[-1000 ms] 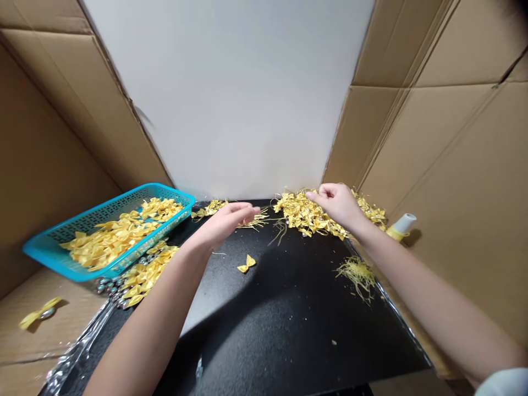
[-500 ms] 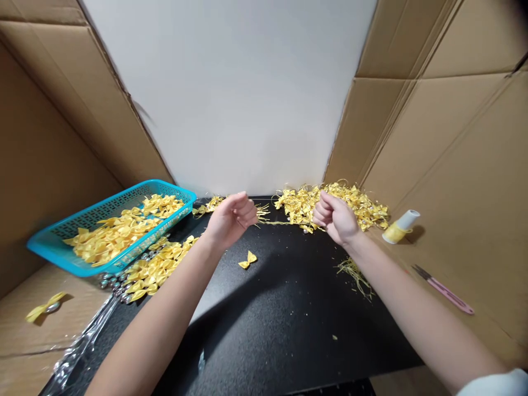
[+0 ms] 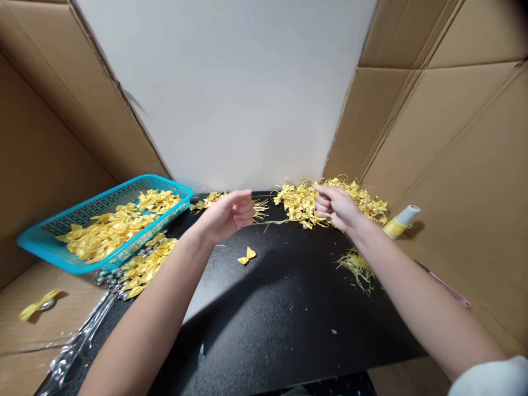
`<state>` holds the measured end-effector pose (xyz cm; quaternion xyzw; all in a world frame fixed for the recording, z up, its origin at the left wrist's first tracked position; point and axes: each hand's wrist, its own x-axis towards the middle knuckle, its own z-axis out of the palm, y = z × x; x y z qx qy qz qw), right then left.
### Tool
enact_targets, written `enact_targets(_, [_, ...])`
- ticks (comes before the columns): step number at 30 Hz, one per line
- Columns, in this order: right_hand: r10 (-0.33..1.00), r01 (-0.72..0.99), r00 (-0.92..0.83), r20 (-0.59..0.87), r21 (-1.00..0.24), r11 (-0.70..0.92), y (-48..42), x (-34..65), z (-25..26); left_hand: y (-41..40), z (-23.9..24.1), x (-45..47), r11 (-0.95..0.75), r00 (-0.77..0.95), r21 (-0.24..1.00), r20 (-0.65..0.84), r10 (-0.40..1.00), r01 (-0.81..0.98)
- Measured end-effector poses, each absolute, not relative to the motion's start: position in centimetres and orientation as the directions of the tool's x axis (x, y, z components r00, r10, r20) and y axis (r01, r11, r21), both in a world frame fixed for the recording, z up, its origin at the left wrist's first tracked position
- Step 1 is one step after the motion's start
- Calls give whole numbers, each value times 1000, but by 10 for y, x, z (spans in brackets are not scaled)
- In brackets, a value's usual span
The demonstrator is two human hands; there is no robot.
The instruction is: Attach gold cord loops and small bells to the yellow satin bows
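Observation:
My left hand (image 3: 229, 214) hovers over the black mat (image 3: 289, 308), its fingers curled in a pinch on a thin yellow thread (image 3: 275, 222). The thread runs right toward my right hand (image 3: 336, 208), whose fingers are closed at the edge of a heap of yellow ribbon bows (image 3: 330, 201) at the back of the mat. What the right hand grips is too small to name. A single yellow bow (image 3: 246, 256) lies on the mat below my left hand.
A teal basket (image 3: 45, 242) with yellow bows sits tilted at the left, more bows (image 3: 144, 267) spilling beside it. Yellow thread scraps (image 3: 358, 268), a thread spool (image 3: 401, 222) and pink scissors (image 3: 451, 289) lie at the right. Cardboard walls stand on both sides.
My left hand went from open and stretched out to a closed pinch. My right hand pulled back from the bow heap, then moved up to its edge again. A thread now spans between the hands.

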<state>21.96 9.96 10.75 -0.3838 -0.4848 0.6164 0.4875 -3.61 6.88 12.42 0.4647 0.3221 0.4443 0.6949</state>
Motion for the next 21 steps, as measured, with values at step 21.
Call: enact_targets(21, [932,-78,-319,-173,-975,-208,102,260,122,70,118,-27,302,285,911,-221,933,-280])
